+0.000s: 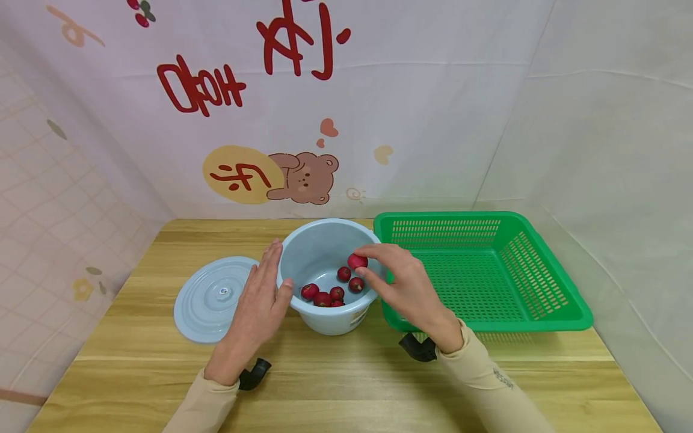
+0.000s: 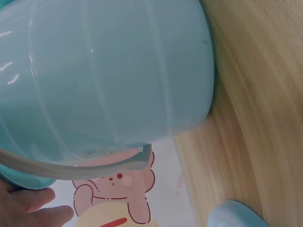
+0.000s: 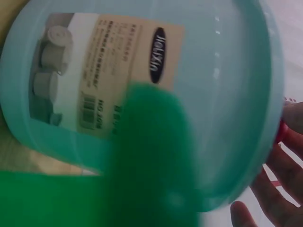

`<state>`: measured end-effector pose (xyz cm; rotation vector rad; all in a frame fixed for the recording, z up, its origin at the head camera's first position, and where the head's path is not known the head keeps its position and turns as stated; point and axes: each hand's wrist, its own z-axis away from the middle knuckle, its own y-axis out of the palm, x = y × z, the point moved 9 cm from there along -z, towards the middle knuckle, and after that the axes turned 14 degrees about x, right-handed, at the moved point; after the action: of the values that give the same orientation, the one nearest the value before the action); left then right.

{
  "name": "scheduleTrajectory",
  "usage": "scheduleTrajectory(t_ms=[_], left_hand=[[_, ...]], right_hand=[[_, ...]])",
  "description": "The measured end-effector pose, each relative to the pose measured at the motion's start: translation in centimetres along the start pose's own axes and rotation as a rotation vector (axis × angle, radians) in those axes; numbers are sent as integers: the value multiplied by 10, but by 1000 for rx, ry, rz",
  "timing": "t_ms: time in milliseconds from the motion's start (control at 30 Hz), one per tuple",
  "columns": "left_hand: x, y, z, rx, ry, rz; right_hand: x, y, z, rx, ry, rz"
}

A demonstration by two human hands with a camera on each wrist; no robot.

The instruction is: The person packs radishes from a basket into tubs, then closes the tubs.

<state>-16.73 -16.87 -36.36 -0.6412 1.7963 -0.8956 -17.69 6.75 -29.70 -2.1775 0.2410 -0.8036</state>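
Note:
A light blue bucket (image 1: 331, 325) stands upright on the table with several red radishes (image 1: 323, 299) at its bottom. Thumb and fingers of my right hand (image 1: 406, 285) pinch one radish (image 1: 357, 261) over the bucket's right inner side. In the right wrist view, a bit of that radish (image 3: 281, 131) shows between the fingers, beyond the bucket's rim. My left hand (image 1: 260, 300) rests at the bucket's left rim, fingers straight and thumb over the edge. From the left wrist, the bucket's wall (image 2: 109, 71) fills most of the view, with a pale handle (image 2: 94, 168) hanging along it.
A green plastic basket (image 1: 568, 313) with slotted walls sits right of the bucket, close against it. On the left lies a round light blue lid (image 1: 200, 300), partly behind the left hand. The wooden table (image 1: 335, 385) ends at a white printed backdrop (image 1: 433, 120).

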Motion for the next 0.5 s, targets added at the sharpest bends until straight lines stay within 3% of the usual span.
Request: scheduleTrajectory(t_ms=[300,500], left_hand=[[0,0,1,-1,3,2],[-1,-1,1,3,-2,-13]], right_hand=[[-6,17,-4,77,92,90],[-13,19,1,109,176,63]])
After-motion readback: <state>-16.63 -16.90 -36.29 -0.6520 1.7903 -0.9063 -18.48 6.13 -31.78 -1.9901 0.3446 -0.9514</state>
